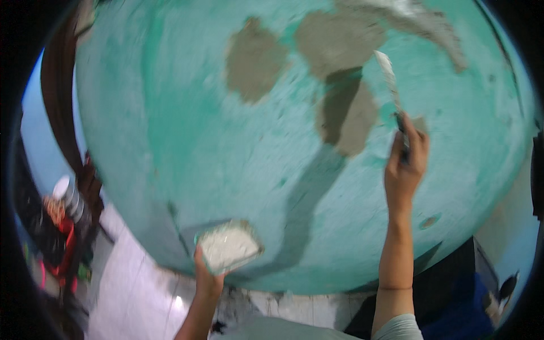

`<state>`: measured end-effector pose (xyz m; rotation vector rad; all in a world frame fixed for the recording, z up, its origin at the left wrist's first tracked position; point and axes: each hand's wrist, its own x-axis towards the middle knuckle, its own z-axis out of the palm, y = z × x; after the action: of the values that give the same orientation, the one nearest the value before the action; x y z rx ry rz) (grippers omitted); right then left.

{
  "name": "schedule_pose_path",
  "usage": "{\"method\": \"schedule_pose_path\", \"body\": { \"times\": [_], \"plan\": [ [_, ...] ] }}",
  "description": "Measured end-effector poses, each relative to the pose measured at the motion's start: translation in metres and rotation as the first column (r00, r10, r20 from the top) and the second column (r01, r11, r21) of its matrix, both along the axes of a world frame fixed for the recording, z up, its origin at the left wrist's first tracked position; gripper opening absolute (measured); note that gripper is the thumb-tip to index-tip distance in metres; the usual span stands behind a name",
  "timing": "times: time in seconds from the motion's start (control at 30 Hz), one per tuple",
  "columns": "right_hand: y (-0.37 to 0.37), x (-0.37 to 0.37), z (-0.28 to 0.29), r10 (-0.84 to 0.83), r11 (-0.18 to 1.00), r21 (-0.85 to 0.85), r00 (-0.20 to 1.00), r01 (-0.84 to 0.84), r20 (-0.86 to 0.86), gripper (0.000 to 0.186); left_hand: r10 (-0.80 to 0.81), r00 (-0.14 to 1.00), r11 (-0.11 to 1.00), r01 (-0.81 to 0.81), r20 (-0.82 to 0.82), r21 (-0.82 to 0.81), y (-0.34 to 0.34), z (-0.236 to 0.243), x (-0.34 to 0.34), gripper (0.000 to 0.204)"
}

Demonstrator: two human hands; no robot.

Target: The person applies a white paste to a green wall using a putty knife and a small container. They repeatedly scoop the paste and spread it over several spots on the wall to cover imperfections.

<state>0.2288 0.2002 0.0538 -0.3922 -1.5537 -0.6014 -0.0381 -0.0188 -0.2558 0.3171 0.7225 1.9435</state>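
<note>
A turquoise wall (215,158) fills most of the view, with several rough grey patches (255,59) on its upper part. My right hand (409,150) grips the dark handle of a putty knife (386,73), its pale blade angled up over the wall beside the upper grey patches. The knife and arm cast a long shadow on the wall. My left hand (208,269), low in the middle, holds a small rectangular container (229,246) of white paste, tilted toward me near the wall's lower part.
At the left edge stand a dark wooden frame (56,85), a white cylindrical can (71,192) and a jumble of red and dark things (62,243). Pale floor tiles (119,283) show below. A dark and blue heap (453,306) lies at lower right.
</note>
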Motion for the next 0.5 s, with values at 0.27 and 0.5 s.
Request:
{"method": "schedule_pose_path", "body": {
  "times": [0.27,0.5],
  "plan": [
    [-0.151,0.01,-0.16,0.545,0.162,-0.976,0.838,-0.145,-0.034,0.029,0.118,0.993,0.993,-0.119,0.021,0.011,-0.028,-0.009,0.02,0.069],
    [-0.116,-0.035,-0.19,0.662,0.359,-0.929,0.676,0.093,0.323,0.026,0.166,0.986,0.984,-0.164,0.022,-0.075,-0.02,0.001,0.013,0.066]
  ]
}}
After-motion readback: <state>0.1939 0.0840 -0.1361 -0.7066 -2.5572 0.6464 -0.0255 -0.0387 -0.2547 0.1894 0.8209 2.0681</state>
